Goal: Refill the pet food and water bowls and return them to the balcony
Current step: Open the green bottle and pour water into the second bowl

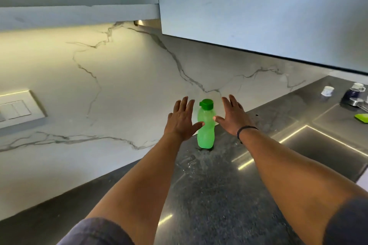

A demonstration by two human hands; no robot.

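A light green plastic bottle (206, 128) with a darker green cap stands upright on the dark stone counter (209, 185), close to the marble wall. My left hand (182, 119) is spread open just left of the bottle, its thumb tip at the bottle's side. My right hand (233, 118) is spread open just to the right, thumb toward the bottle, a dark band on the wrist. Neither hand is closed on the bottle. No pet bowls are in view.
A steel sink (322, 155) is set into the counter at the right. Small cups (326, 91) and a green sponge (362, 117) sit beyond it. An open wall-cabinet door (258, 6) hangs overhead. A switch plate (18, 108) is on the left wall.
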